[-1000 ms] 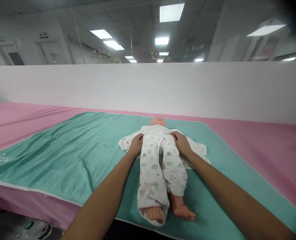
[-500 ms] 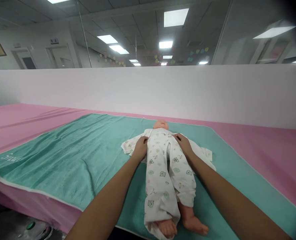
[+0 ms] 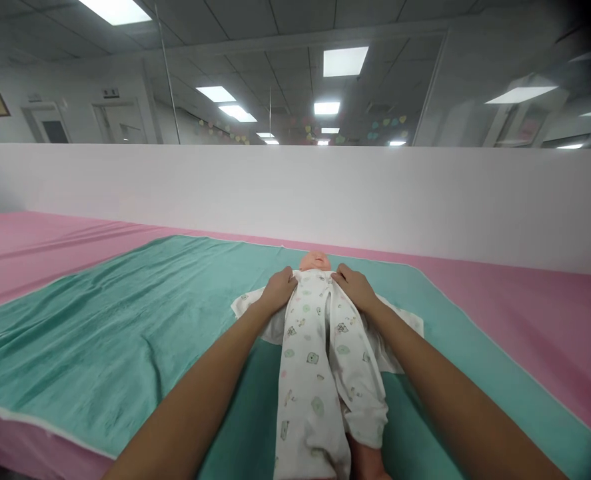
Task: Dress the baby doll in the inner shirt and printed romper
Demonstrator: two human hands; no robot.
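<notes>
A baby doll lies on its back, its head (image 3: 316,261) at the far end and its legs toward me. White printed baby trousers (image 3: 309,353) cover its legs and reach up close to the chin. My left hand (image 3: 280,288) is closed on the left side of the waistband, and my right hand (image 3: 354,287) grips the right side. Both thumbs and fingertips are partly hidden by cloth. From under my wrists, the white top (image 3: 402,320) spreads out to both sides. One bare lower leg (image 3: 365,459) shows at the bottom edge.
Under the doll a green towel (image 3: 100,347) is spread over a pink cover (image 3: 540,313). Behind it stands a low white wall (image 3: 295,193) with a mirror or glass panel (image 3: 295,80) above, showing ceiling lights and doors.
Both hands have moved up toward the doll's head, drawing the waistband with them. The view has shifted, so the doll's feet have mostly left the bottom of the picture.
</notes>
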